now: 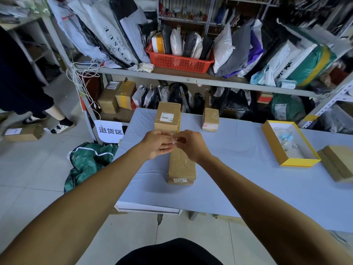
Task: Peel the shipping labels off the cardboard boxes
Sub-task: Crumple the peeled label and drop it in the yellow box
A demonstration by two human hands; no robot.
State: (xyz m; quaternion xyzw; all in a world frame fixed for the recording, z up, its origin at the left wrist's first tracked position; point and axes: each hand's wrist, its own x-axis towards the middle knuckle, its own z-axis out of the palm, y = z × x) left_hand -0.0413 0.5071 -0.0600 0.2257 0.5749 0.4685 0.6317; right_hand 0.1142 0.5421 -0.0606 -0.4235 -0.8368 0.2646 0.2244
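A: Both hands are up together over the long cardboard box (pixel 181 165), the left hand (pixel 156 144) and the right hand (pixel 191 144) meeting fingertip to fingertip above its far half.

B: What's in there?

A: A small pale scrap (pixel 175 139), pinched between them. Looks like peeled label, though it's too small to be sure.

B: And the box?

A: It lies on the table (pixel 238 150) with its long axis running near to far, directly below the hands. Neither hand is clearly nearer. Brown, scuffed top, and one white label (pixel 180 180) on the near end face.

B: So that's next?

A: My guess. It sits toward the person, below both wrists. Another labelled box (pixel 168 116) stands just beyond.
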